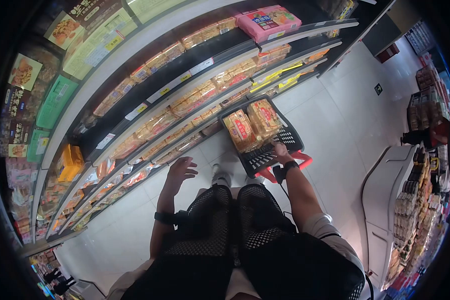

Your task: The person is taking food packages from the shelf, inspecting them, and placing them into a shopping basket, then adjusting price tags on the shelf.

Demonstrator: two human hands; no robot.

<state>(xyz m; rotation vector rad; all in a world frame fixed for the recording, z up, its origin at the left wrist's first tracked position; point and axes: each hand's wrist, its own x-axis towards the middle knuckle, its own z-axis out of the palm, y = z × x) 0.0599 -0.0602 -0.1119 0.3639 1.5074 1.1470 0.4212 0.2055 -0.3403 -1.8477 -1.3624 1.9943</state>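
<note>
My right hand [282, 151] reaches over the rim of a black shopping basket [257, 162] with red handles [296, 159]. Its closed fingers are at the near corner of a clear-wrapped pack of golden-brown pastries [264, 118]; the fingertips are partly hidden. Beside that pack, a second wrapped pastry pack [239, 130] with a red label leans in the basket. My left hand [181, 171] hangs in the air at the front of the shelves, fingers apart and holding nothing.
Stocked shelves [175, 89] curve along the left, with a pink package [268, 22] and an orange package [70, 162]. A white display counter [385, 200] loaded with goods stands at right. Pale floor tiles [335, 110] lie between, and a person [427, 136] is at far right.
</note>
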